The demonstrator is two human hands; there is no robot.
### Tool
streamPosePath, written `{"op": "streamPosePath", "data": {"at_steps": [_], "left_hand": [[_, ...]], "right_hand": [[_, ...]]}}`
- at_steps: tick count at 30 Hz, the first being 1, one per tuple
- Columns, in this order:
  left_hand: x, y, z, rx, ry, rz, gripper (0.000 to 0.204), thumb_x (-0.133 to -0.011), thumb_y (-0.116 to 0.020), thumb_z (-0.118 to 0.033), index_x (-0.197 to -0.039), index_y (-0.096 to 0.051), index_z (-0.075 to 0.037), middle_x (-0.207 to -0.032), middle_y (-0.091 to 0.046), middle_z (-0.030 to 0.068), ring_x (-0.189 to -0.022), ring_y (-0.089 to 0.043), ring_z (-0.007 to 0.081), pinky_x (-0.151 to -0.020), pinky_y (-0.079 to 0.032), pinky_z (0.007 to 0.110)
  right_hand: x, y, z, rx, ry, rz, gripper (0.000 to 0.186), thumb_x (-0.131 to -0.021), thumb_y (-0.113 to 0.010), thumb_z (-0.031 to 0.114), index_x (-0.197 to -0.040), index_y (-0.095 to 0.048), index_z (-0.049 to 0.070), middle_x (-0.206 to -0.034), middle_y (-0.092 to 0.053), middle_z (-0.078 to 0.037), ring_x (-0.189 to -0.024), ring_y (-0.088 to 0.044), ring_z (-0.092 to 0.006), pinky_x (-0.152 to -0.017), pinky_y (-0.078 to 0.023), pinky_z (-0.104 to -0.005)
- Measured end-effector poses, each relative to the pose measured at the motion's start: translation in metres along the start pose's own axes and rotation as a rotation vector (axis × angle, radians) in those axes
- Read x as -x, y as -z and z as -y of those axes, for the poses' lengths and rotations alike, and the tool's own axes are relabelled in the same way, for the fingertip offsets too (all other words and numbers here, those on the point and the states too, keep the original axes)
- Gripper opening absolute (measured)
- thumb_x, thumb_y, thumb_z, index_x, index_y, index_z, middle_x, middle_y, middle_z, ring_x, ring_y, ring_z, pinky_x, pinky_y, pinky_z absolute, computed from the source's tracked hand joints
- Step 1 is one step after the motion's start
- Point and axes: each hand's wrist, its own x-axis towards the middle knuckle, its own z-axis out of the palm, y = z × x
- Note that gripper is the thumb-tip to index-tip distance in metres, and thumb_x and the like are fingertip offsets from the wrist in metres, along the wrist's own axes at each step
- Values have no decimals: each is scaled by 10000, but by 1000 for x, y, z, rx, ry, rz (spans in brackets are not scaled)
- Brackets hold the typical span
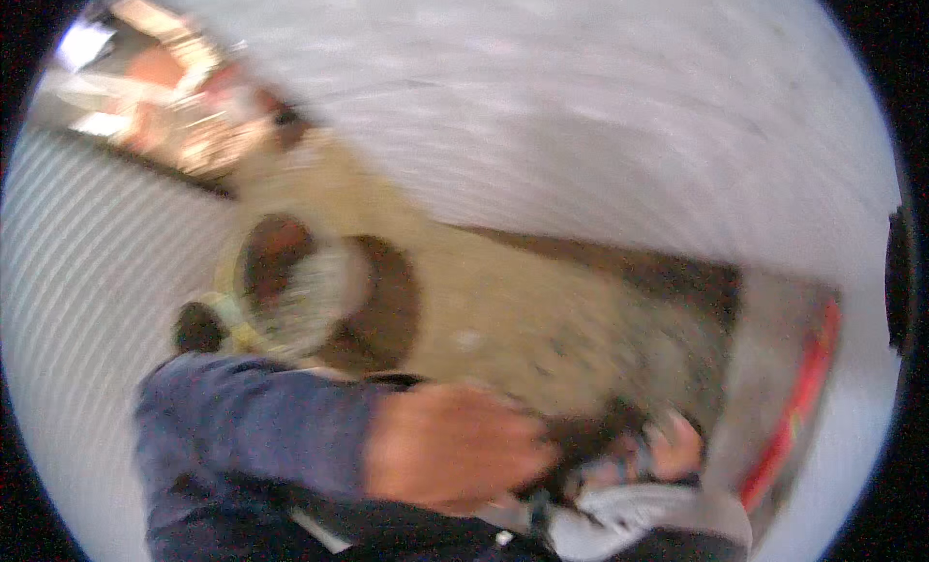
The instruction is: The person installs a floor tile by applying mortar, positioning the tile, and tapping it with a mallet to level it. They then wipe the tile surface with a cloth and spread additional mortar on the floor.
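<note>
Blurred tan floor, ribbed white wall at left, pale wall beyond, red strip at far right, bucket on the floor near the ribbed wall, left hand nearby, grip too blurred to tell

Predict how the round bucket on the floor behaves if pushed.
The round bucket probably slides or tips rather than rolls: its open mouth faces up. It may feel heavier than an empty one if the pale patch inside is contents; blur hides which.

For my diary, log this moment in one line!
left hand: grip unclear; sleeve: blue; round container: ahead, leftward; view: blurred
</note>
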Motion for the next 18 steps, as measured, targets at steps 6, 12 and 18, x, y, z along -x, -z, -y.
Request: {"op": "streamPosePath", "data": {"at_steps": [6, 12, 18], "left_hand": [[-31, 23, -2, -38, -132, 259, 529, -962, -503, -354, -1387, -439, -44, -1354, -528, 193, -1169, -575, 371, -998, -462, 448], [-27, 51, -24, -58, -9, 356, 541, -867, -632, -361, -1288, -510, -44, -1178, -589, 175, -1027, -619, 319, -874, -513, 419], [-46, 57, -28, -91, 26, 499, 558, -886, -621, -405, -1334, -496, -96, -1263, -569, 184, -1080, -609, 366, -955, -491, 449]], "right_hand": [[10, 10, -58, 278, 30, -420, 335, -906, -580, 299, -965, -696, -10, -921, -685, -238, -863, -652, -415, -796, -508, -527], [-58, 38, -85, 764, 257, -784, 378, -943, -528, 319, -870, -713, -2, -903, -672, -247, -857, -628, -440, -789, -485, -594], [-90, 69, -75, 482, -308, -742, 389, -914, -581, 303, -1167, -574, 8, -1103, -641, -248, -1027, -615, -411, -896, -485, -510]]}}
